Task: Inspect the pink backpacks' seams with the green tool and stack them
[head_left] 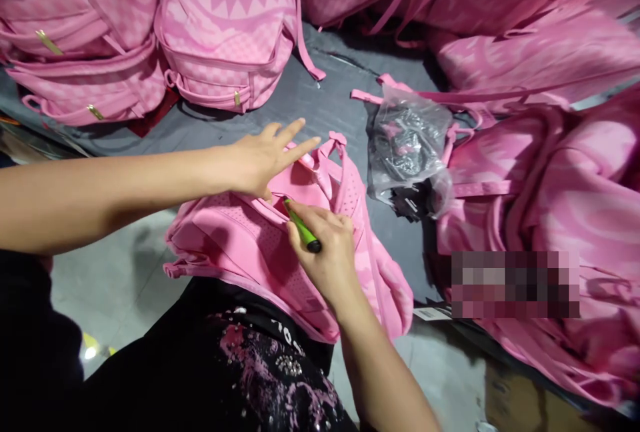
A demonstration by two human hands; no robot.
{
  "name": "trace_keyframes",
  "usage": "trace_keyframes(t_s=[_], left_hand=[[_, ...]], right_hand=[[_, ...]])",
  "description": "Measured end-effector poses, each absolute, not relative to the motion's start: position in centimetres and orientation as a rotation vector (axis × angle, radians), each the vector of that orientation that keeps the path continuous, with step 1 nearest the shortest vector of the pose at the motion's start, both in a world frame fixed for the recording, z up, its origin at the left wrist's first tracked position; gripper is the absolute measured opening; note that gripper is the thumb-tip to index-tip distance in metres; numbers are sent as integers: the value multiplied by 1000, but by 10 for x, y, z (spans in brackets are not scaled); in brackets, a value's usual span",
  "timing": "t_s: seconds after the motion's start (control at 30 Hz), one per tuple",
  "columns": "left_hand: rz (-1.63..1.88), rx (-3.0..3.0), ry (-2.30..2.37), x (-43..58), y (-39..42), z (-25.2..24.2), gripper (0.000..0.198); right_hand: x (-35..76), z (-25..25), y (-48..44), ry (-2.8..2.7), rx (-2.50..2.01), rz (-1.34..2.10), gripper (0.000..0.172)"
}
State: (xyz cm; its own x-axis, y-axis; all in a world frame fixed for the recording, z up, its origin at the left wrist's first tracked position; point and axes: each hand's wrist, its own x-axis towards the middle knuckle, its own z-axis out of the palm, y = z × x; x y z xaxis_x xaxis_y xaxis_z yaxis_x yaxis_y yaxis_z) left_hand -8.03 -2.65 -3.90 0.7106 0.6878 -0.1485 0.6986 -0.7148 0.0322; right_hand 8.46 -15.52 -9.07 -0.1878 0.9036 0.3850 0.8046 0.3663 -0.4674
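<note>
Far left, upper: checkered pink backpack point(120, 9), fabric, rounded body, layered pockets, gold-tone zipper pulls point(49, 42). Beneath its right corner: flat dark-red piece point(153, 115), nature unclear. Next along: second pink backpack point(227, 25), upright oblong shape, wavy bands, zigzag tooth motif, checkered lower pocket, single gold-tone pull. Below both: smooth dark-grey table cover point(340, 102), lightly creased. Left hand point(253, 162): bare, reaching in from the left, fingers spread and extended, nothing in its grip, heel and thumb against the top of the backpack under work. Centre: backpack under work point(227, 235), soft pink, at the near table edge and overlapping the black printed garment point(280, 379); padded panels with small perforations, looped webbing at the top. Slim lime-green tool point(301, 225), pen-shaped, black at both ends, tip close to the fabric, contact indistinct. Right hand point(333, 252): bare, closed around the tool. Just right of centre: crinkled translucent plastic bag point(410, 135), pink and dark contents; black tags point(411, 200) at its lower edge. Far right: heap of pink backpacks point(505, 152), swirl-patterned, slumped, straps trailing; white label point(433, 314) near the lower edge; brown cardboard point(510, 399) beneath.
</note>
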Motion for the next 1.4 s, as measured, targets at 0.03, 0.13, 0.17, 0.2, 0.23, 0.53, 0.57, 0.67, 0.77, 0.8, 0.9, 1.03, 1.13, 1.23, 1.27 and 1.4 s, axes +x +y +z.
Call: trace_keyframes(t_s=[0.03,0.13,0.17,0.2,0.23,0.53,0.57,0.67,0.77,0.8,0.9,1.03,1.13,1.23,1.27,1.4], left_hand=[[-183,2818,1160,-83,-29,-38,127],[-197,2809,1253,-82,-38,-40,130],[-213,2802,1298,-80,-40,-40,129],[-226,2798,1337,-78,-42,-41,127],[-238,2797,1367,-75,-43,-41,123],[-341,2870,1106,-86,-19,-39,110],[-336,2871,1071,-88,-14,-39,109],[-336,2834,1015,-89,-1,-39,105],[-321,2788,982,-90,7,-39,108],[-309,2781,966,-91,8,-39,109],[-278,2782,959,-92,3,-37,110],[-382,2773,1140,-92,-8,-33,118],[-440,2779,1194,-92,-8,-34,122],[-423,2811,1096,-92,-3,-35,122],[-423,2807,1081,-92,-2,-35,120],[-465,2729,1127,-87,-4,-31,112]], right_hand=[[80,-95,-153,-2006,-1417,227,28],[68,-105,-147,-1947,-1322,289,26],[66,-108,-145,-1934,-1321,294,26],[66,-111,-144,-1925,-1329,294,26],[66,-112,-143,-1919,-1334,296,27],[79,-103,-143,-1929,-1354,417,32],[80,-101,-142,-1933,-1362,432,32],[84,-94,-141,-1984,-1364,508,31],[85,-87,-141,-2095,-1340,599,28],[85,-86,-142,-2115,-1341,603,27],[83,-90,-142,-2092,-1360,514,26],[81,-98,-141,-2007,-1353,465,28],[81,-101,-141,-1961,-1330,502,29],[76,-101,-137,-1938,-1327,486,30],[73,-102,-135,-1935,-1318,475,30],[64,-105,-129,-1953,-1278,459,31]])
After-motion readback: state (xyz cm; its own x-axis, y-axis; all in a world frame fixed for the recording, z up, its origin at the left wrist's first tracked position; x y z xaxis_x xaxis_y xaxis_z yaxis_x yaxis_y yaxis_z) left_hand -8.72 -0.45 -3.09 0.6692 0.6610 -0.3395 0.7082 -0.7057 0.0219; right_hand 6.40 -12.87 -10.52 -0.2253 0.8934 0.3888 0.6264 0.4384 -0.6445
